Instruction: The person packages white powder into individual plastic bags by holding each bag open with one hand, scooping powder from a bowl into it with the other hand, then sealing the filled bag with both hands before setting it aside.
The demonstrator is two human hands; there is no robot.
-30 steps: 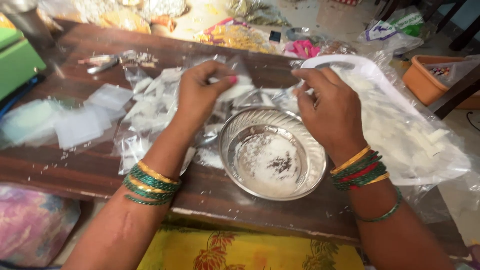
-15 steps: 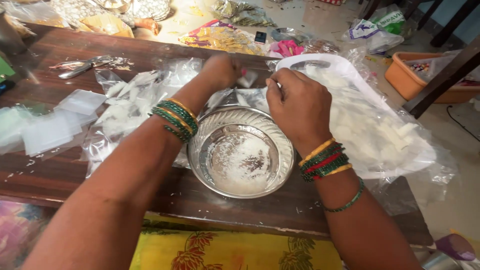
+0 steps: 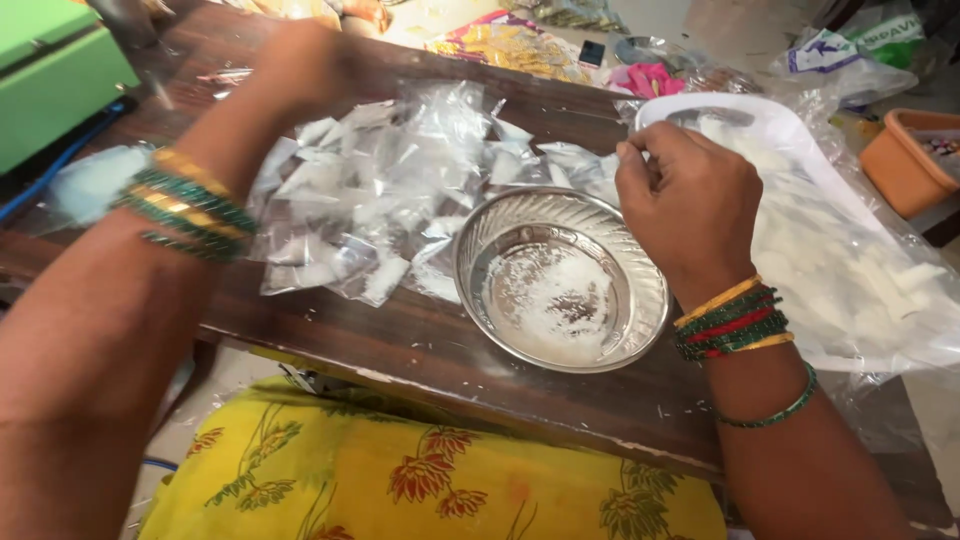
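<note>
Wooden table [image 3: 330, 330] — right hand [image 3: 690, 205] fisted over steel bowl [image 3: 560, 280]; left hand [image 3: 300, 65] blurred, grip unclear.

A steel bowl [image 3: 560, 280] sat near the table's [image 3: 330, 325] front edge, its open top unobstructed. At its nine to eleven o'clock, a heap of small clear pouches [image 3: 385, 200] covered the wood. The right hand [image 3: 690, 200] hovered at the bowl's one o'clock, blocking that approach. At three o'clock lay a large plastic bag of white pieces [image 3: 850, 270]. Bare wood remained from five to eight o'clock.
</note>
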